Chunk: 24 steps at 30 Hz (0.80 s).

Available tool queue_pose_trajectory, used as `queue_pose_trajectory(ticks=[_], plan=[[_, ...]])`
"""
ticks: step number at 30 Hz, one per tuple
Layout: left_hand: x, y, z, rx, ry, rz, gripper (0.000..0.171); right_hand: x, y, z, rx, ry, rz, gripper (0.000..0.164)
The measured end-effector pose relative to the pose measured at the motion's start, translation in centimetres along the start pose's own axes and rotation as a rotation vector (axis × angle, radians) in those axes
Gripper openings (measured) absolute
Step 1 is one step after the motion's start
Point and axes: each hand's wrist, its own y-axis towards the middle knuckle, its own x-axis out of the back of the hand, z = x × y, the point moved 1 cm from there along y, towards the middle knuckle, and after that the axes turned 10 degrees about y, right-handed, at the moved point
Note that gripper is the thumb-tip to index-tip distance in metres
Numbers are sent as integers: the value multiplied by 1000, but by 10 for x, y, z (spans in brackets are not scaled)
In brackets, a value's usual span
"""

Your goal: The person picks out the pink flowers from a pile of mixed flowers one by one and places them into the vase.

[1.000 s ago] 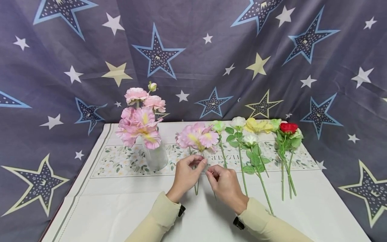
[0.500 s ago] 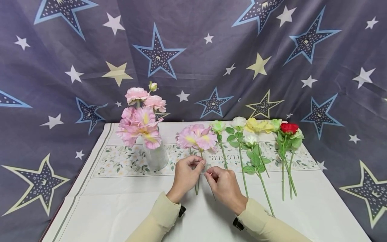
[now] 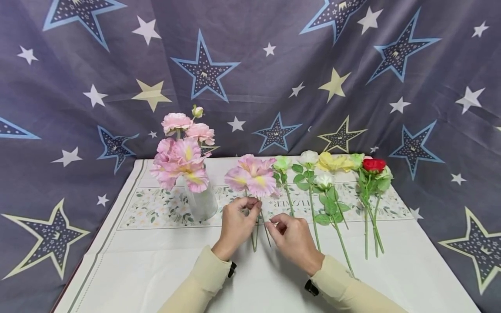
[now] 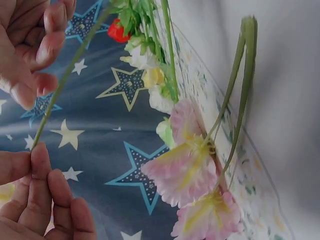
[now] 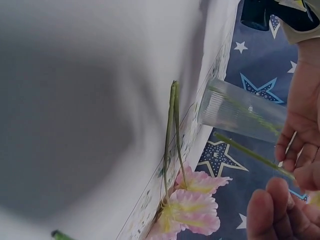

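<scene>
My left hand [image 3: 238,221] pinches the green stem [image 4: 62,82] of a pink-and-yellow artificial flower between thumb and fingertips, above the table. The stem's lower end [image 5: 235,146] hangs free. Close beside that stem is my right hand [image 3: 293,239], its fingers loosely bent and apart from it in the left wrist view. Two similar pink flowers [image 4: 187,167] lie on the table beneath, their stems crossing near the ends. In the head view the pink heads overlap, so the held bloom is hard to separate. To the left, a clear ribbed vase [image 3: 202,204] holds several pink flowers [image 3: 182,158].
Right of my hands lie several artificial stems: a green bloom [image 3: 282,163], white roses [image 3: 325,179], a yellow flower [image 3: 332,163] and a red rose [image 3: 374,165]. A floral runner [image 3: 156,213] crosses the white table [image 3: 152,265]. A star-patterned curtain [image 3: 250,61] hangs behind.
My left hand has shifted slightly left and up with the flower. My right fingers, earlier at the stem, have come away from it, and its lower part now shows between the hands.
</scene>
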Motion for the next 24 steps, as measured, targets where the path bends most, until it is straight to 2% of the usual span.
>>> queue_pose_trajectory(ticks=[7, 10, 18, 24], plan=[[11, 8, 2, -145, 129, -178, 13, 8, 1, -5, 14, -29, -22, 10], [17, 12, 2, -192, 159, -233, 12, 10, 1, -7, 25, -35, -33, 11], [29, 21, 2, -277, 179, -314, 11, 13, 1, -8, -9, -3, -18, 9], [38, 26, -2, -279, 185, -346, 14, 14, 1, -8, -36, -7, -17, 8]])
